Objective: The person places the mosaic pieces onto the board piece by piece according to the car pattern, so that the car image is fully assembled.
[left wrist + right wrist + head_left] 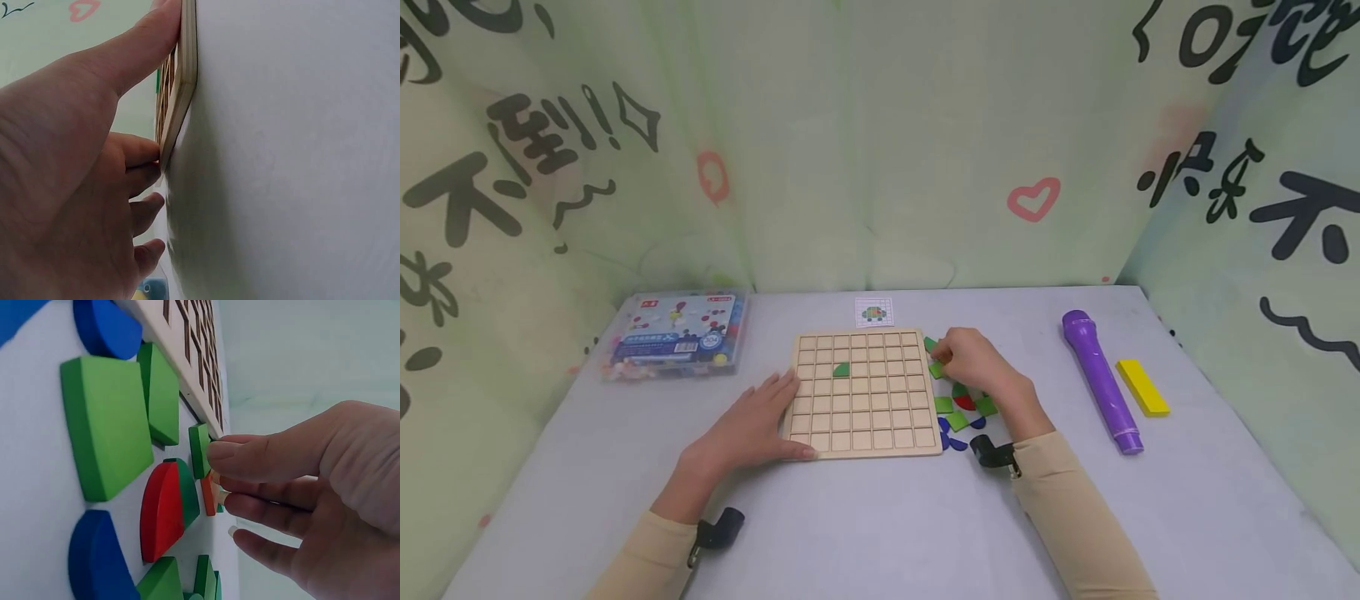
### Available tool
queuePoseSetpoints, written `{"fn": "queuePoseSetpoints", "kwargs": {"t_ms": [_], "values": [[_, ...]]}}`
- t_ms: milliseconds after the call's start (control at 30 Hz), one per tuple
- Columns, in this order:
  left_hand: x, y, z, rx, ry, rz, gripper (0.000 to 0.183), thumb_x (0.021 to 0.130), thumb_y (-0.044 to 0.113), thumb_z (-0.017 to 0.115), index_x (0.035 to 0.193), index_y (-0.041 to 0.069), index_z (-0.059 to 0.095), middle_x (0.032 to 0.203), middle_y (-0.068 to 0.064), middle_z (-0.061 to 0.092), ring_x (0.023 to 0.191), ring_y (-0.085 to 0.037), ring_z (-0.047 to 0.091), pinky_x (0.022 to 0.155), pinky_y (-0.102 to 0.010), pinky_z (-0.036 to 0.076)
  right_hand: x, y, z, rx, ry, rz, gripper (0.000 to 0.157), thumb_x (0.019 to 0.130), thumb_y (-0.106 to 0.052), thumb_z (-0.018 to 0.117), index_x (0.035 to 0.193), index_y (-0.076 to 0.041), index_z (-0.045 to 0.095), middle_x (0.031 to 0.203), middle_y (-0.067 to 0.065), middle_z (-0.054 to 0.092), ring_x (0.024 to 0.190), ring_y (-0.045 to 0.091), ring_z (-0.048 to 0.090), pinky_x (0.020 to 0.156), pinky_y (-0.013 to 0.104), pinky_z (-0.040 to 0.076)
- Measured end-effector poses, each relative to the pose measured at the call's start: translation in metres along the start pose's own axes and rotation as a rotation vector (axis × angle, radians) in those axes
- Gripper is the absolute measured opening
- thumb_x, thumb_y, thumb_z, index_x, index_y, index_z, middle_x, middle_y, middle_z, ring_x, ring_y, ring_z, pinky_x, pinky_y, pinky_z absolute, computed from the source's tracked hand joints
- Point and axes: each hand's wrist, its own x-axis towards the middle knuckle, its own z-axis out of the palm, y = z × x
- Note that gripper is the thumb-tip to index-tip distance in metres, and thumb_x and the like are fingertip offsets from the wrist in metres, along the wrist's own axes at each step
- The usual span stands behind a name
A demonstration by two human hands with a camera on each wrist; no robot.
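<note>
A square wooden grid board (pixel 865 457) lies on the table, with one green quarter-round piece (pixel 842 370) in a cell toward its upper left. My left hand (pixel 758 417) rests at the board's left side, thumb (pixel 140 53) along the near edge and fingertips against the side. At the board's right, my right hand (pixel 973 358) reaches down among loose pieces. In the right wrist view its thumb and fingertips are bent close together right at an orange block (pixel 209 495), beside a small green block (pixel 199 450); I cannot tell whether they grip it.
Green square blocks (pixel 106 428), a red piece (pixel 161 512) and blue rounded pieces (pixel 100 556) lie right of the board. Behind it is a small pattern card (pixel 874 312). A clear plastic box (pixel 677 333) stands back left; a purple tube (pixel 1101 379) and yellow block (pixel 1142 388) lie right.
</note>
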Motion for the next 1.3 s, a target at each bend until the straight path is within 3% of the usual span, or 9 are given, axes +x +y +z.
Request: {"fn": "queuePoseSetpoints", "kwargs": {"t_ms": [267,400,567,833,1300], "values": [[0.000,-0.001,0.000,-0.008,0.009,0.011,0.116,0.073,0.067,0.075,0.156,0.002,0.027,0.165,-0.015,0.023,0.153,-0.040,0.020,0.123,-0.061,0.021,0.001,0.004,0.001,-0.029,-0.018,0.013,0.030,0.085,0.004,0.069,0.113,-0.001,0.074,0.103,0.010,0.064,0.090,0.023,0.055,0.078,0.032,0.054],[0.000,-0.001,0.000,-0.004,0.006,0.010,0.116,0.073,0.068,0.074,0.156,0.003,0.027,0.165,-0.014,0.023,0.153,-0.039,0.019,0.123,-0.060,0.021,0.001,0.004,0.001,-0.054,0.026,-0.004,0.021,0.083,0.005,0.067,0.099,-0.005,0.075,0.100,0.010,0.066,0.090,0.024,0.057,0.081,0.036,0.056],[0.001,0.000,0.000,0.001,0.002,0.006,0.117,0.073,0.068,0.075,0.156,0.003,0.026,0.166,-0.014,0.022,0.153,-0.039,0.018,0.123,-0.060,0.021,0.000,0.001,-0.001,-0.035,0.103,-0.035,0.018,0.082,0.007,0.060,0.086,-0.007,0.070,0.091,0.009,0.068,0.082,0.024,0.057,0.069,0.032,0.051],[0.000,-0.002,0.001,0.002,0.007,0.007,0.117,0.073,0.069,0.074,0.157,0.003,0.026,0.165,-0.014,0.023,0.153,-0.039,0.019,0.123,-0.060,0.021,0.004,-0.016,0.005,0.051,0.201,-0.104,0.013,0.086,0.003,0.063,0.088,-0.008,0.069,0.090,0.007,0.069,0.081,0.022,0.056,0.072,0.033,0.050],[0.001,-0.002,0.001,-0.023,0.000,0.012,0.118,0.072,0.069,0.074,0.157,0.003,0.025,0.166,-0.014,0.021,0.153,-0.038,0.020,0.124,-0.058,0.020,0.015,-0.055,0.034,0.187,0.208,-0.190,0.009,0.091,-0.002,0.065,0.093,-0.007,0.072,0.088,0.006,0.071,0.079,0.017,0.059,0.071,0.028,0.051]]}}
